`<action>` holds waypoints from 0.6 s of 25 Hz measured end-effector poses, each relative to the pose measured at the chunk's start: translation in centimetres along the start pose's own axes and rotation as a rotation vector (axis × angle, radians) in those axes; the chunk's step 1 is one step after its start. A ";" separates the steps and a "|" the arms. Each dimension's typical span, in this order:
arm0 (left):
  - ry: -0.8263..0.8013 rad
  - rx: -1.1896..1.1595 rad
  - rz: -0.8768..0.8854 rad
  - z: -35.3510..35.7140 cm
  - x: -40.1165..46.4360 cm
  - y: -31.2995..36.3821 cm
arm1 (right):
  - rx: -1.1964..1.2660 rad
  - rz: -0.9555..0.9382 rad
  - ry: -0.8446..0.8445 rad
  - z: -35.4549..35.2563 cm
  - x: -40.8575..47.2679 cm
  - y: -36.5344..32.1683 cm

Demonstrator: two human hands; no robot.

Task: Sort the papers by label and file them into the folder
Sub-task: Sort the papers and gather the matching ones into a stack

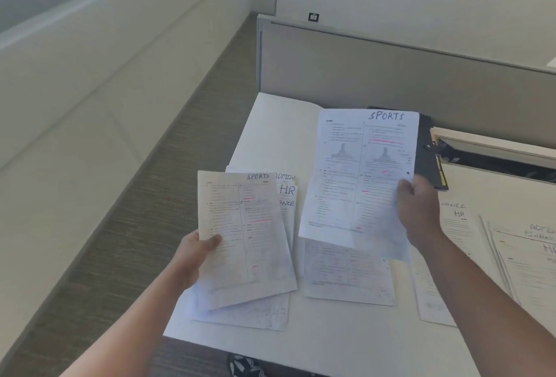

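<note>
**Two SPORTS sheets in hand, the rest half hidden**

My left hand (200, 252) grips a fanned stack of papers (246, 235) at its lower left edge, thumb on top. The top sheet reads SPORTS; behind it only slivers show, with ADMIN, HR and the cut-off letters "ANCE" peeking out at its 2 o'clock corner. How many sheets I hold there I cannot tell.

My right hand (416, 211) pinches a single SPORTS sheet (361, 172) by its right edge, lifted above the white desk (331, 346). Its printed text is too blurred to read. Under it, at 6 o'clock, lies another sheet (349, 274) whose label is covered.

The black folder (428, 154) lies at 1 o'clock, mostly hidden behind the raised sheet; only its right side and clip show.

At 3 o'clock more labelled piles (511, 244) run off the frame, their words partly cut: "NANCE", HR, "ADMI".
</note>
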State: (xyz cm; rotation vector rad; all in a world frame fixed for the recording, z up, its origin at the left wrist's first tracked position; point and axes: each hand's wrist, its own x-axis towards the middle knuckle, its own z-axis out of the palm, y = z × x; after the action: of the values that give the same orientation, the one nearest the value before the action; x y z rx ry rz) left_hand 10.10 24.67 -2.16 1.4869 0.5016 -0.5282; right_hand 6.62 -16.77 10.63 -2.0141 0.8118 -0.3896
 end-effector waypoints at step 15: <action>-0.320 -0.096 0.184 17.2 -7.9 4.4 | 0.425 0.262 -0.649 -5.9 -0.1 6.5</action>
State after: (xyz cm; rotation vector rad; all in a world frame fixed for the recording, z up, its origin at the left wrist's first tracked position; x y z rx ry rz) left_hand 6.35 7.70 6.57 1.3101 0.1356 -0.5753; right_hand 0.77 -22.88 8.37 -1.4720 0.5113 0.2271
